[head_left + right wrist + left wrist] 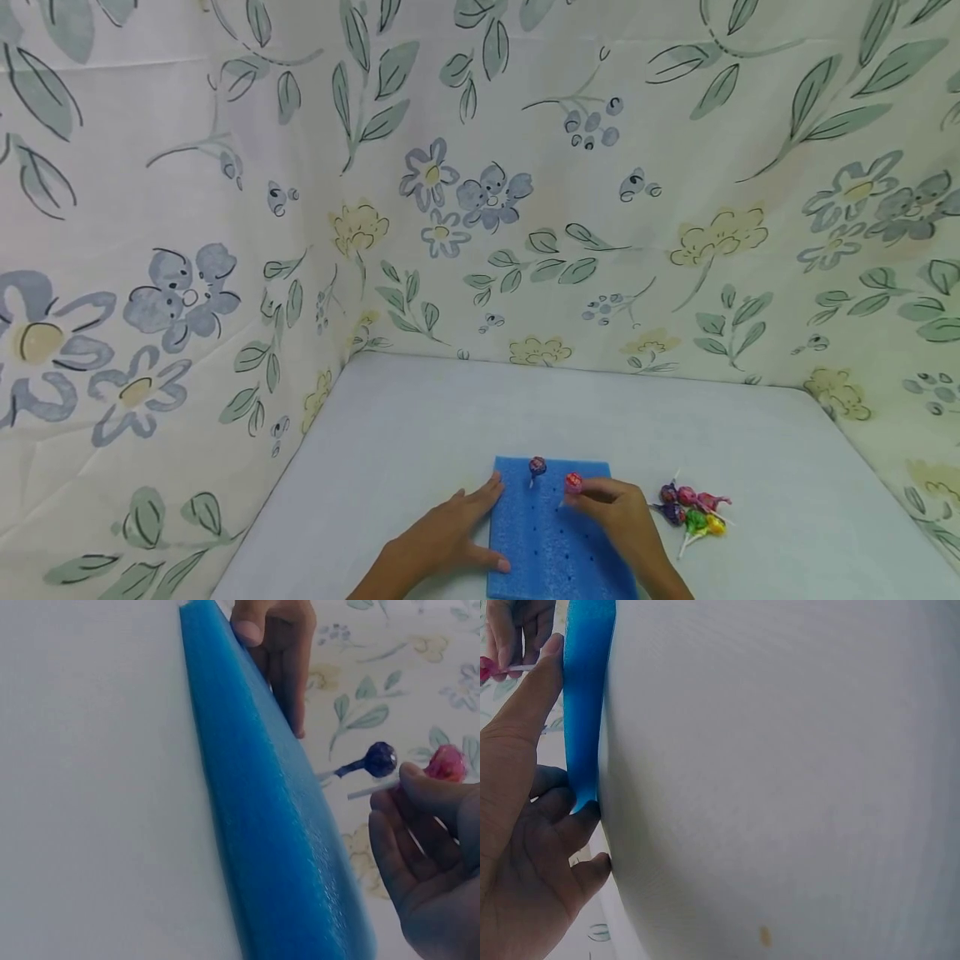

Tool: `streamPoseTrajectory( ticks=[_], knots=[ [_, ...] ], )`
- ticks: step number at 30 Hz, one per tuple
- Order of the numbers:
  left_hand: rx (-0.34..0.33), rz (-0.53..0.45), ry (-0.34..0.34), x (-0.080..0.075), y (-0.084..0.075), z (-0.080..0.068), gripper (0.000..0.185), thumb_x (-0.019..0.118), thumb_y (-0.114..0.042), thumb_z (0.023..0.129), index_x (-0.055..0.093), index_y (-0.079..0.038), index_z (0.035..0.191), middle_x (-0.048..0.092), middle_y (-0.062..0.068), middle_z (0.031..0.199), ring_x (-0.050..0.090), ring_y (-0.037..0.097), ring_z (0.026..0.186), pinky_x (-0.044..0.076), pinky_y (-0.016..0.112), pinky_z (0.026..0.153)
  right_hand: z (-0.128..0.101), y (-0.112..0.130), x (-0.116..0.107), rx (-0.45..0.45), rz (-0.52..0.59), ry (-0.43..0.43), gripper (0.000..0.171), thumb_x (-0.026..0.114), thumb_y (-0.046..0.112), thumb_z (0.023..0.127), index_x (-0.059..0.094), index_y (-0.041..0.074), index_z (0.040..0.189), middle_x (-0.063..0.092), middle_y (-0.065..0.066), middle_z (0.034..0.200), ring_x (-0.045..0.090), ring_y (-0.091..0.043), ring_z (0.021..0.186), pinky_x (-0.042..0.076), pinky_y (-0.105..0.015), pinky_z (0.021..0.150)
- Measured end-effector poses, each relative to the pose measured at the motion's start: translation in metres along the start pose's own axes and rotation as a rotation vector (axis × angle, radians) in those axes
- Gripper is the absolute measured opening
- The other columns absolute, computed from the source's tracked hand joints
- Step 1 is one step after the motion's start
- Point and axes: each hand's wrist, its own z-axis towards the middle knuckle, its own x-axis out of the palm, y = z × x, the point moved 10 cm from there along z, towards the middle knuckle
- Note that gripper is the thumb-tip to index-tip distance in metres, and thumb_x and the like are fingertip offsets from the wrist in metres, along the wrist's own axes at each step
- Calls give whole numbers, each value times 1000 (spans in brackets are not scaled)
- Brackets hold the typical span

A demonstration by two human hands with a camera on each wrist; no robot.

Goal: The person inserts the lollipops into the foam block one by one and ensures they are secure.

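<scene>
- Pinching red lollipop (573, 482) by its stick (365, 791) in right grip (618, 508), closed to a narrow pinch, with tip just off blue foam (513, 517).
- With left grip (457, 529) spread wide along foam's left edge, brace against sliding.
- Bring stick square over a free hole (536, 552) before pressing.
- Push straight down from low on stick, to limit bending.
- Steer clear of purple lollipop (537, 467), standing in foam just beside.
</scene>
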Motion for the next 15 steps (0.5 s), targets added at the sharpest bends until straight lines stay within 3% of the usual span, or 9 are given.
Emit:
streamPoseTrajectory(
  ticks=[8, 15],
  knots=[
    [-10, -7, -2, -1, -1, -1, 108, 78, -75, 80, 35, -29, 167, 29, -8, 175, 42, 48, 151, 47, 68, 111, 2, 4, 18, -47, -18, 37, 14, 86, 19, 88, 84, 9, 98, 82, -3, 100, 74, -12, 94, 61, -22, 81],
    [21, -20, -3, -2, -2, -2, 107, 76, -76, 82, 33, -28, 168, 26, -7, 176, 41, 50, 151, 44, 67, 114, 6, 4, 29, -60, -37, 56, 12, 85, 19, 89, 84, 9, 95, 81, -2, 98, 74, -13, 92, 60, -22, 79]
  ],
)
